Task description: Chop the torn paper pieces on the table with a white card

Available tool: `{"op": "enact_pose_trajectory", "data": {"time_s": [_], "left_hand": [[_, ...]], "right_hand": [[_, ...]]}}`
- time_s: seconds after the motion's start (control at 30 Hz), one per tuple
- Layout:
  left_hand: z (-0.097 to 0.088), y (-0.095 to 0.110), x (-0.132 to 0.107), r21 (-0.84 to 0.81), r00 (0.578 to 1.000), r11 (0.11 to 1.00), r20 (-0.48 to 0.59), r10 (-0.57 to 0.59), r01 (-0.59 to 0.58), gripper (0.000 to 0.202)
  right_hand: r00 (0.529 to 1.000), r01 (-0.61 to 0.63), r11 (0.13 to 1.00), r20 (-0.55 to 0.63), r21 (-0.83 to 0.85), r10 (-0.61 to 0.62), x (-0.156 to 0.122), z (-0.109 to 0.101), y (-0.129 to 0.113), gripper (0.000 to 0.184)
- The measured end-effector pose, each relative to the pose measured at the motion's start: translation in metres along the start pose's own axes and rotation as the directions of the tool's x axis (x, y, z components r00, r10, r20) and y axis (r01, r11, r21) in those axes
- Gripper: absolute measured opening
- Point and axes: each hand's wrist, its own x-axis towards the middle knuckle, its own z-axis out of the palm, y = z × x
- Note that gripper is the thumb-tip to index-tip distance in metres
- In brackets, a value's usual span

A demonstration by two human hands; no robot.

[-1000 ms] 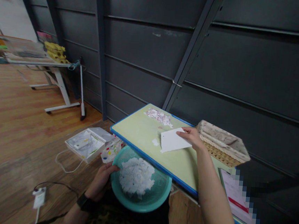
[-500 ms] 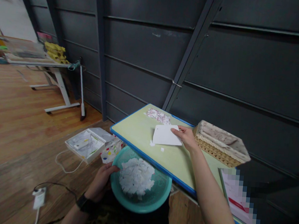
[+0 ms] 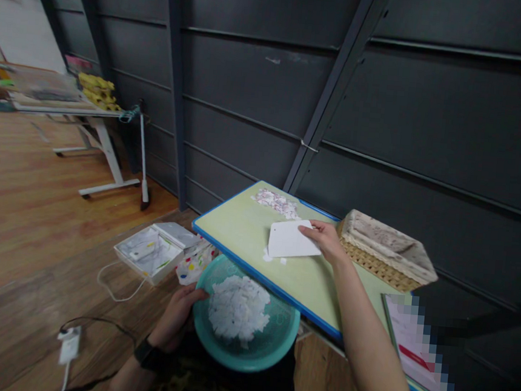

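Note:
My left hand (image 3: 183, 305) grips the left rim of a teal plastic basin (image 3: 281, 343), which rests at my lap below the table edge. A heap of white paper scraps (image 3: 239, 308) lies inside it. In my right hand (image 3: 325, 237) is a flat white scraper (image 3: 290, 239) with a small hole near one corner, pinched between thumb and fingers. Its lower edge is at the tabletop, beside a few small white paper scraps (image 3: 268, 256). Farther back on the table lies a pile of printed paper scraps (image 3: 277, 203).
The yellow-green table (image 3: 235, 217) has a blue edge. A lined wicker basket (image 3: 377, 260) stands at its right back, with a partly pixelated tablet-like item (image 3: 411, 348) nearer me. On the floor at left are an open white box (image 3: 148, 251) and a power strip (image 3: 69, 344).
The white scraper has moved slightly toward me and tilted, coming close to the small scraps. My left hand and the basin have stayed put.

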Motion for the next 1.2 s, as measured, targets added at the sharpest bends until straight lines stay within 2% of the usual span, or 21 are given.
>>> {"op": "enact_pose_trajectory", "data": {"time_s": [0.1, 0.23, 0.37, 0.53, 0.6, 0.7, 0.87, 0.97, 1.2], "left_hand": [[0.002, 0.002, -0.001, -0.003, 1.000, 1.000, -0.028, 0.014, -0.014, 0.018], [0.004, 0.002, -0.001, -0.017, 0.999, 1.000, -0.039, 0.012, -0.012, 0.017], [0.002, 0.000, 0.000, -0.017, 1.000, 1.000, -0.030, -0.007, 0.006, 0.016], [0.002, 0.000, 0.000, -0.035, 1.000, 0.999, -0.025, -0.003, 0.002, 0.014], [0.003, 0.001, 0.000, -0.035, 1.000, 0.999, -0.023, -0.009, 0.008, 0.014], [0.004, 0.002, -0.001, -0.035, 1.000, 0.999, -0.021, -0.003, 0.002, 0.017], [0.005, 0.002, -0.002, -0.024, 0.999, 1.000, -0.036, -0.002, 0.001, 0.022], [0.004, 0.002, -0.001, -0.026, 1.000, 1.000, -0.018, -0.006, 0.005, 0.026], [0.004, 0.002, -0.001, -0.040, 1.000, 0.999, -0.016, -0.015, 0.014, 0.023]], "right_hand": [[0.998, -0.034, 0.999, 0.057, -0.021, 0.035, -0.001, 0.000, -0.002, 0.039], [0.999, -0.029, 1.000, 0.044, 0.008, 0.028, -0.002, -0.001, -0.003, 0.039], [0.993, -0.052, 0.999, 0.104, 0.015, 0.051, -0.002, -0.002, -0.003, 0.037], [0.998, -0.046, 0.998, 0.041, 0.037, 0.045, -0.001, -0.007, -0.002, 0.039], [0.997, -0.052, 0.999, 0.057, 0.013, 0.051, -0.001, -0.007, -0.002, 0.039], [0.992, -0.061, 0.998, 0.108, -0.013, 0.062, -0.002, -0.006, -0.002, 0.038], [0.994, -0.062, 0.998, 0.085, 0.010, 0.061, -0.003, -0.004, -0.004, 0.039], [0.989, -0.074, 0.997, 0.129, -0.002, 0.074, -0.004, -0.002, -0.003, 0.041], [0.982, -0.032, 0.997, 0.183, -0.065, 0.044, -0.002, 0.004, 0.003, 0.042]]}}
